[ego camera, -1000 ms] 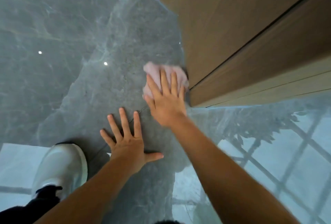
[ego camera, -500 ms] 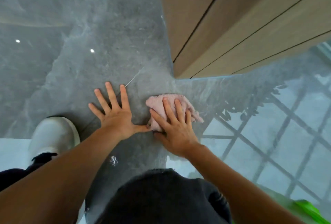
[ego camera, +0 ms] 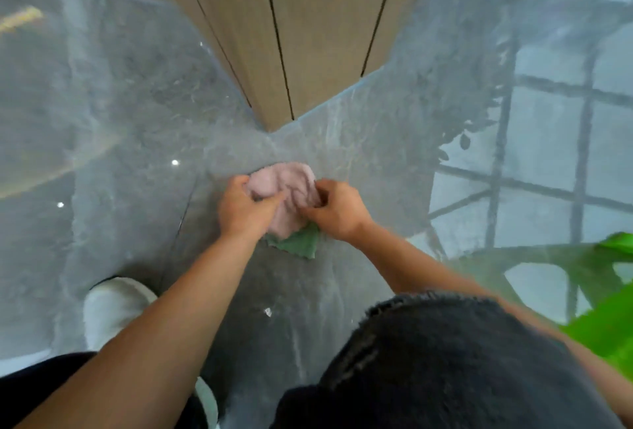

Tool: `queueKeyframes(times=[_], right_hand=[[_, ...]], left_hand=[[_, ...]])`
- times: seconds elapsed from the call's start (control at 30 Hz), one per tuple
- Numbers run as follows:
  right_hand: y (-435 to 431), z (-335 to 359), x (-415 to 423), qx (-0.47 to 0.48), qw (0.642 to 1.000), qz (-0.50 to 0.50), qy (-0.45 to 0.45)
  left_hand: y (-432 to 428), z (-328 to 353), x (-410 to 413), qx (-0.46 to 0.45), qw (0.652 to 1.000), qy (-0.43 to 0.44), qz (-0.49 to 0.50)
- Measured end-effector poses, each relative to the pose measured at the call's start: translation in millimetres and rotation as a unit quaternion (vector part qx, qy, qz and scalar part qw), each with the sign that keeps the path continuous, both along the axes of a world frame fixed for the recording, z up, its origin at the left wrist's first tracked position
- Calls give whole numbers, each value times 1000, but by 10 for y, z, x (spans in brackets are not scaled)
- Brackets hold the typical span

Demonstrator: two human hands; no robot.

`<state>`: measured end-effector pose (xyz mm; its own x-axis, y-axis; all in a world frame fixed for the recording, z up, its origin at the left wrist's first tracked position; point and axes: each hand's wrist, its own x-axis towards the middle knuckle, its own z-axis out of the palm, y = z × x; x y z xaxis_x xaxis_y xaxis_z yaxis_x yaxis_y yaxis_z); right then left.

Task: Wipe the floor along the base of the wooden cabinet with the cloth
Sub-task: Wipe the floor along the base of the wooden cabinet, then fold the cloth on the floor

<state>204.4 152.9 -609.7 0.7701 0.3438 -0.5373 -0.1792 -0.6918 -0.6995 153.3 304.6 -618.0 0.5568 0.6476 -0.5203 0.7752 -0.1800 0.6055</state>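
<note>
A pink cloth [ego camera: 286, 185] with a green underside showing at its near edge lies bunched on the grey marble floor [ego camera: 130, 113], a short way in front of the wooden cabinet's corner [ego camera: 277, 79]. My left hand [ego camera: 245, 207] grips the cloth's left side. My right hand [ego camera: 337, 207] pinches its right side. Both hands pull the fabric together on the floor.
My white shoe [ego camera: 113, 305] rests on the floor at the lower left. My knee in dark fabric [ego camera: 445, 360] fills the lower right. Green plant leaves [ego camera: 609, 322] reach in at the right edge. The glossy floor mirrors a window grid on the right.
The cloth came back from the cabinet's base to the floor off the corner. My left hand left the floor and joined the right on the cloth, which is now bunched up.
</note>
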Motion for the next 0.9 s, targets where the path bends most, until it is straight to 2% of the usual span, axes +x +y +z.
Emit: queueKeyframes(times=[0.07, 0.13, 0.2, 0.27, 0.33, 0.4, 0.53, 0.6, 0.67, 0.8, 0.9], right_hand=[[-213, 27, -69, 48, 995, -59, 59], [-551, 112, -151, 133, 970, -167, 117], [-994, 221, -256, 214, 915, -305, 156], [-1382, 355, -416, 283, 844, -422, 170], [-1654, 462, -644, 346, 781, -489, 176], [-1812, 581, -943, 398, 725, -536, 167], [-1917, 930, -1542, 422, 647, -612, 171], [-1938, 1175, -1827, 406, 625, -640, 189], [-1968, 1580, -2191, 368, 634, -646, 214], [-2022, 2673, -2743, 313, 670, -635, 223], [-2120, 3739, -3026, 295, 672, -649, 198]], left_hand=[[-240, -25, 90, -57, 997, 23, -42], [-494, -22, 178, -167, 983, 22, -67], [-784, 6, 295, -306, 946, 46, -94], [-1110, 77, 401, -418, 892, 89, -150], [-1400, 168, 450, -460, 852, 129, -214], [-1606, 262, 441, -450, 840, 149, -263], [-1787, 574, 174, -507, 791, 198, -280], [-1822, 810, -51, -481, 814, 176, -274], [-1857, 1222, -349, -446, 833, 181, -274], [-1839, 2348, -834, -447, 810, 233, -300], [-1970, 3487, -1069, -428, 802, 234, -345]])
